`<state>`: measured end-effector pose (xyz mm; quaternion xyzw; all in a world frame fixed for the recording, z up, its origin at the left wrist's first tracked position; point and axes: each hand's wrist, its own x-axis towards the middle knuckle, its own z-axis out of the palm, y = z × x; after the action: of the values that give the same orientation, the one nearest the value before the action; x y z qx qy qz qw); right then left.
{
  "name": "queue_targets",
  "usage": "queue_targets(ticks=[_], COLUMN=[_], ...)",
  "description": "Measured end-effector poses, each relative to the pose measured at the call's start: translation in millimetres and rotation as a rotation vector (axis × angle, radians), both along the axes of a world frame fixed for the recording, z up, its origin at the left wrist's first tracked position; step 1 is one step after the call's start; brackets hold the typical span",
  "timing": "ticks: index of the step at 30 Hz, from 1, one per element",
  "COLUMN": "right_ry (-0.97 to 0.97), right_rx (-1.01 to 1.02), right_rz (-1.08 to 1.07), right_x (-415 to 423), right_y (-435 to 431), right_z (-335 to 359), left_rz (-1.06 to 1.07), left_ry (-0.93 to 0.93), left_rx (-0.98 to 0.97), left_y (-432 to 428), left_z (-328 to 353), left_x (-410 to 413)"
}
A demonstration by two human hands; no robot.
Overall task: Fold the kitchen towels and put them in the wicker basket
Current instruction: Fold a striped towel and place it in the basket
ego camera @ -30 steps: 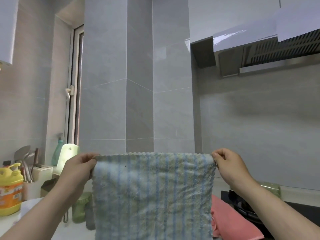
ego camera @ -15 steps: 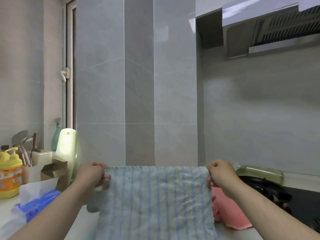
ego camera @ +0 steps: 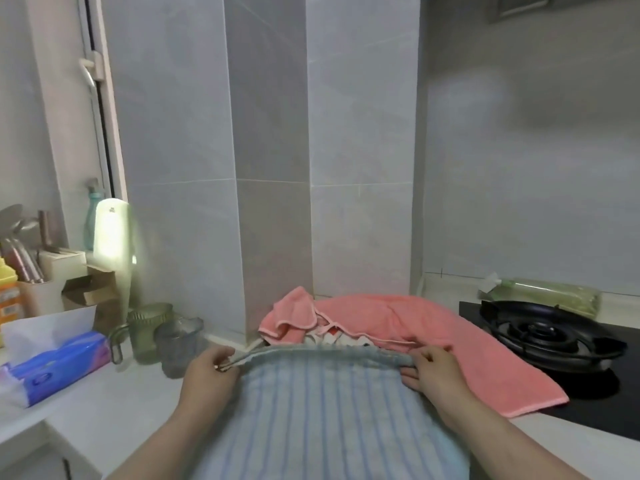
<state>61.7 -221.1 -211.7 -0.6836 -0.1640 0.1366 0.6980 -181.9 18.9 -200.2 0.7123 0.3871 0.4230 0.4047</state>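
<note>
A blue and white striped towel [ego camera: 325, 403] is stretched over the white counter in front of me. My left hand [ego camera: 207, 372] pinches its far left corner and my right hand [ego camera: 433, 372] grips its far right corner. Its near part runs out of view at the bottom. Just behind it lies a pink towel [ego camera: 398, 323], crumpled on the left and spread toward the stove on the right. A patterned cloth [ego camera: 332, 339] peeks out between the two towels. No wicker basket is in view.
A black gas stove [ego camera: 550, 337] sits at the right, with a green bag [ego camera: 547, 294] behind it. On the left stand two glass mugs [ego camera: 162, 334], a blue tissue pack [ego camera: 55, 365], a utensil holder [ego camera: 27, 271] and bottles. A tiled pillar [ego camera: 277, 168] rises behind.
Both hands have lowered the striped towel from held up in the air down toward the counter. The view has tipped down, so the pink towel and the stove now show fully.
</note>
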Motion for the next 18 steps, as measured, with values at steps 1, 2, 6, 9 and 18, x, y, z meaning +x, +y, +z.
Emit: queue_targets(ticks=[1,2,6,9,18], right_ry=[-0.009,-0.015,-0.030,-0.003,0.045], right_rx=[0.016,0.029,0.074,0.114,-0.049], right_rz=[0.021,0.032,0.055,0.125,0.190], right_x=[-1.4,-4.1,-18.9,-33.8,-84.2], right_y=[-3.2,-8.1,-33.2,-58.4,-124.5], right_z=[3.4,8.4,27.7,36.9,10.5], left_rz=[-0.004,-0.013,-0.082,-0.139,-0.148], left_ry=[0.010,0.018,-0.133,-0.208,-0.014], left_rx=[0.039,0.080,-0.051,-0.125,-0.167], left_y=[2.1,4.2,4.2,-13.0,-66.9], left_z=[0.9,2.5,18.1,31.9,7.2], left_x=[-2.6,-5.3,-21.2,-44.5,-124.7])
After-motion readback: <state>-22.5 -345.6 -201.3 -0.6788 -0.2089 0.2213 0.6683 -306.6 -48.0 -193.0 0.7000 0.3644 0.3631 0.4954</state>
